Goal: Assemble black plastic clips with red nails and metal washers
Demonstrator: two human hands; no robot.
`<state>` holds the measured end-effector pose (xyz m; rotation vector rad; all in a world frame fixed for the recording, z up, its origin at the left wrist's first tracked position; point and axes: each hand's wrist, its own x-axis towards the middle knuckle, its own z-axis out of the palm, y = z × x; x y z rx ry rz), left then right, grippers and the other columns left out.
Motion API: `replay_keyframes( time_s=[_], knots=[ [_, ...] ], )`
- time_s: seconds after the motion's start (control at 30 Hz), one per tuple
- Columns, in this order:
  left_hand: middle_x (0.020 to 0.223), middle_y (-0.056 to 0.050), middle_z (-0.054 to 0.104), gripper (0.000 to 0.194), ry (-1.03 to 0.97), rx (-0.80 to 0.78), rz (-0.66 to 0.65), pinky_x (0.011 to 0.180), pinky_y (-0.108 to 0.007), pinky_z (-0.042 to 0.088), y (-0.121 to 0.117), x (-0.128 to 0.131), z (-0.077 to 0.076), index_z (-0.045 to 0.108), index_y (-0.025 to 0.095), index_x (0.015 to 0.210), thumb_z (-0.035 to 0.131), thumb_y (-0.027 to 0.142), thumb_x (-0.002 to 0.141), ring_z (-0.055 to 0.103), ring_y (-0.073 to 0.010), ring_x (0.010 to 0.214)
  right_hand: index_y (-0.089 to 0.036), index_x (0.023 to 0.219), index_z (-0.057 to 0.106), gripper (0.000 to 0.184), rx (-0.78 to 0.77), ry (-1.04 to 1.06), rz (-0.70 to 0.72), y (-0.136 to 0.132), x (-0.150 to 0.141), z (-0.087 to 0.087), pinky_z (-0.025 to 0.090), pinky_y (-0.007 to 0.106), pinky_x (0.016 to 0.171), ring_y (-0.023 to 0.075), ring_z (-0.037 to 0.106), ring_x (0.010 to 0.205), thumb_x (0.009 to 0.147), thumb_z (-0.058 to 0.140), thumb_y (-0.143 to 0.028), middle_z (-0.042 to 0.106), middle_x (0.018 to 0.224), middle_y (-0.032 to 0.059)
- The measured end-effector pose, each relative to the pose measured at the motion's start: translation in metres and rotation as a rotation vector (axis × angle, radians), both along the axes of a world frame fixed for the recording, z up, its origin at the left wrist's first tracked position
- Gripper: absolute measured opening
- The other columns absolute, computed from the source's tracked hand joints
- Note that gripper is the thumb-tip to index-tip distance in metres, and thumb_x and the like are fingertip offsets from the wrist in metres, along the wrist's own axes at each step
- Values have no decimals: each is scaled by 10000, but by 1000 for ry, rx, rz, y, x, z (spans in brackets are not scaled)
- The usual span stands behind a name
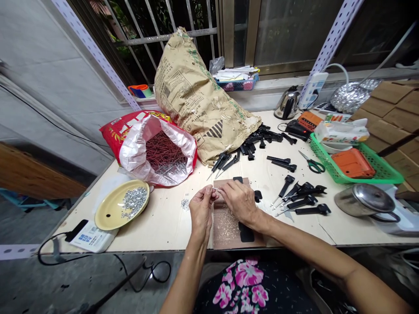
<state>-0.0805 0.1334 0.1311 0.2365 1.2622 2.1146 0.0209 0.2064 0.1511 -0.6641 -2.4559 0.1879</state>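
Note:
My left hand (200, 210) and my right hand (238, 198) meet above a brown board (225, 226) at the table's front edge. Both pinch a thin metal pin (216, 189) between their fingertips; any small part on it is too tiny to make out. Black plastic pieces (246, 232) lie on the board beside my right wrist. A little heap of small silver bits (185, 203) lies just left of my left hand. Black-handled tools (301, 198) with metal tips lie to the right.
A yellow plate (108, 211) with silver bits sits front left. A red-and-white bag (131, 144) holds reddish pins, and a large paper sack (196, 96) lies behind it. Green basket (382, 174), scissors (312, 163), metal lid (365, 200) and kettle (288, 104) stand right.

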Motion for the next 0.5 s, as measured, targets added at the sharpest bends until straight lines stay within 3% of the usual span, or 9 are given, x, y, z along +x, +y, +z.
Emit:
replay_keyframes(
  time_s=[0.23,0.37,0.5],
  knots=[
    [641,-4,630,250,83,-62,-3,630,-219,457,-2,2,4,686,103,788,782,275,635,557,-80,588,-200,921,576,183,-281,-4,91,5,4,-3,382,241,610,142,591,753,956,417,-285,633,875,26],
    [631,-1,626,242,107,-63,-44,623,-221,448,-2,1,5,686,108,795,770,284,652,549,-79,573,-198,965,561,104,-336,73,186,10,7,-8,433,237,672,146,585,838,922,477,-242,602,948,40],
    [633,-4,625,245,107,-81,-78,623,-220,450,-1,0,5,685,103,806,767,282,659,553,-81,574,-190,871,565,163,-362,37,163,12,10,-9,419,242,661,140,573,762,945,438,-260,601,843,24]
  ],
)
